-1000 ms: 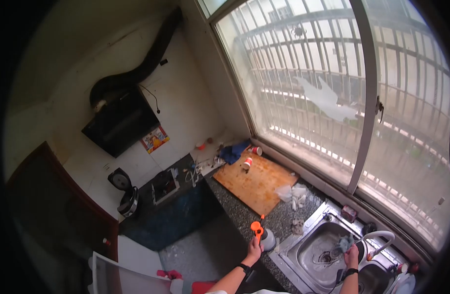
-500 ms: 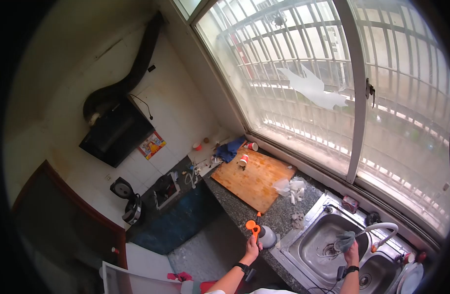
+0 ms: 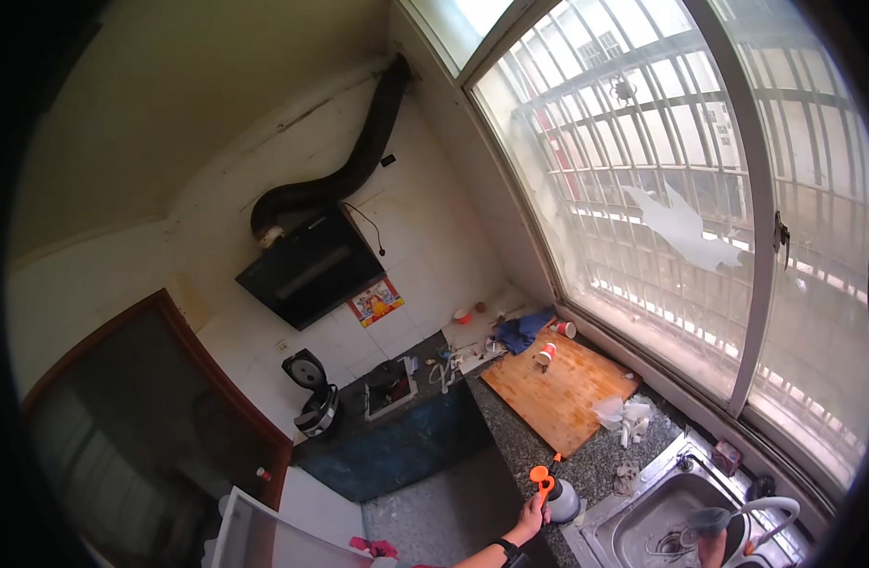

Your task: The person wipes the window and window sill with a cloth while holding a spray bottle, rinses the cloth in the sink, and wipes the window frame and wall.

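My left hand is closed round the orange handle of a spray bottle, whose pale body is at the counter's edge beside the sink. Over the steel sink basin, my right hand grips a grey-blue cloth near the white faucet. The lower part of my right hand is cut off by the frame's bottom edge.
A wooden board lies on the counter with a paper cup on it. Crumpled plastic sits by the board. A blue cloth, an open rice cooker and a range hood are farther back.
The view has swung up and left, so the counter and sink appear lower and farther right. Both hands still hold the same things; the cloth has shifted slightly over the basin.
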Tool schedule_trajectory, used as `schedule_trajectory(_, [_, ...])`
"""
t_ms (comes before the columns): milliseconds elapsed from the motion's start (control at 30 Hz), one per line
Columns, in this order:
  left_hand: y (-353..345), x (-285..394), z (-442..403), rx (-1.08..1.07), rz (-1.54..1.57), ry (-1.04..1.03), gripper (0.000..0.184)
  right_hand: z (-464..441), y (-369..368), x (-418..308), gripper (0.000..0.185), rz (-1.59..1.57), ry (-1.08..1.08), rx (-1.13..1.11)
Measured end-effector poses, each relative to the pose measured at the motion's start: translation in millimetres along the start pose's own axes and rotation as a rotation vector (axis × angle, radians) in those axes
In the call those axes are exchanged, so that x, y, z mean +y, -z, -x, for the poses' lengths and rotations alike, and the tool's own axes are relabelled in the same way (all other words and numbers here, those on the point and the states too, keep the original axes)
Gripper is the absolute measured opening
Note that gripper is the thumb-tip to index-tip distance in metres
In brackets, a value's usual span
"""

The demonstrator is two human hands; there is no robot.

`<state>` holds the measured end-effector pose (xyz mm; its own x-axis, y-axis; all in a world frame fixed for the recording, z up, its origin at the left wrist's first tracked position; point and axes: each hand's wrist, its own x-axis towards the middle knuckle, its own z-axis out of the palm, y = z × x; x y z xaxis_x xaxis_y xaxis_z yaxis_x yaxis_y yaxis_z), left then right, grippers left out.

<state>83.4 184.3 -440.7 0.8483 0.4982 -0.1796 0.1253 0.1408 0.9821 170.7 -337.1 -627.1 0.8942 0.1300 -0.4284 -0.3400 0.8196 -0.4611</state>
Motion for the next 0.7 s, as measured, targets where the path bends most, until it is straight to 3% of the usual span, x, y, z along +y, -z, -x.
schedule_trajectory(33, [-0.4, 1.8, 1.3, 0.0, 0.008, 0.001, 0.047, 0.3, 9.1, -1.2, 0.027, 0.01, -0.038, 0.133])
schedule_trajectory(67, [0.0, -1.8, 0.9, 0.001, 0.019, 0.002, 0.046, 6.2, -3.3, -7.4, 0.027, 0.011, -0.036, 0.129])
schedule_trajectory(133, [2.9, -3.4, -5.3, -0.013, -0.01, -0.028, 0.046, 13.8, -41.5, -17.7, 0.028, 0.054, 0.014, -0.177])
schedule_trajectory(167, [4.1, -5.0, -5.6, -0.002, 0.005, -0.017, 0.046, 5.8, -19.2, -11.7, 0.032, 0.011, 0.067, -0.349])
schedule_trajectory(200, [2.7, -7.8, -2.7, 0.006, 0.023, 0.0, 0.046, -2.1, -0.8, -3.9, 0.039, 0.011, -0.011, 0.029])
schedule_trajectory(267, [2.4, -9.0, -2.3, 0.008, 0.012, -0.012, 0.047, 15.3, 7.2, 8.1, 0.044, 0.052, 0.077, 0.163])
schedule_trajectory(333, [2.4, -9.2, -4.2, 0.018, 0.004, 0.003, 0.047, -0.4, 32.3, 22.1, 0.05, 0.063, 0.092, 0.112])
schedule_trajectory(467, [7.5, -22.0, -9.8, 0.011, -0.031, -0.053, 0.049, 19.6, 31.3, 22.2, 0.054, 1.096, 0.485, -0.038])
schedule_trajectory(500, [10.2, -30.9, -12.5, 0.009, -0.01, -0.019, 0.049, 63.3, -45.6, 2.4, 0.061, 0.471, 0.173, 0.155])
schedule_trajectory(533, [13.3, -33.7, -14.4, 0.004, 0.01, 0.016, 0.05, 57.4, -36.5, 4.6, 0.061, 0.474, 0.17, 0.14])
schedule_trajectory(600, [8.7, -23.0, -9.1, 0.0, -0.027, -0.022, 0.05, 44.2, -24.9, 11.8, 0.068, 0.865, 0.315, 0.07])
schedule_trajectory(700, [8.4, -20.9, -7.9, -0.003, 0.009, -0.003, 0.049, 22.1, -15.3, 7.9, 0.064, 0.783, 0.341, 0.024])
